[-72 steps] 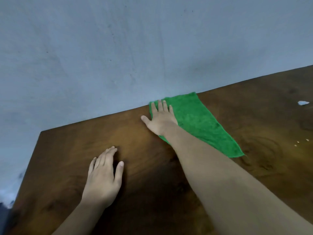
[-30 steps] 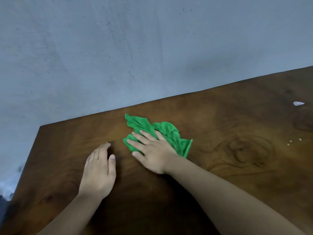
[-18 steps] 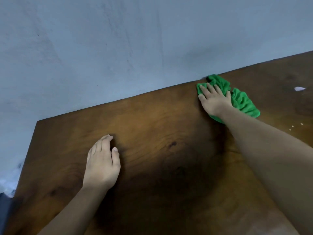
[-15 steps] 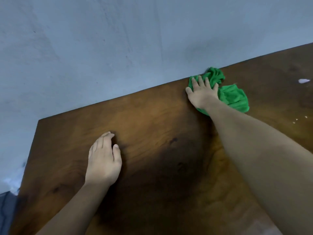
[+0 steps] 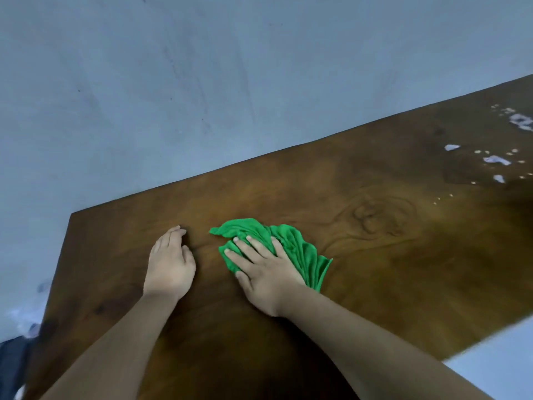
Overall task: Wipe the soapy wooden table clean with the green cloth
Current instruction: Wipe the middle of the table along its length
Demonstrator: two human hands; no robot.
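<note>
The green cloth (image 5: 300, 249) lies bunched up on the dark wooden table (image 5: 389, 269), near its left-middle. My right hand (image 5: 264, 272) presses flat on the cloth's near-left part, fingers spread over it. My left hand (image 5: 170, 262) rests palm-down on the bare wood just left of the cloth, holding nothing. White soap suds (image 5: 496, 160) dot the table's far right area, well away from both hands.
A grey-blue wall (image 5: 202, 96) runs along the table's far edge. The table's left corner (image 5: 72, 215) and its near right edge (image 5: 487, 339) are in view, with pale floor beyond. Dark fabric (image 5: 11, 362) shows at the lower left.
My right hand has swept the cloth from the table's far edge back toward me and to the left, close to my left hand. More suds have come into view at the right.
</note>
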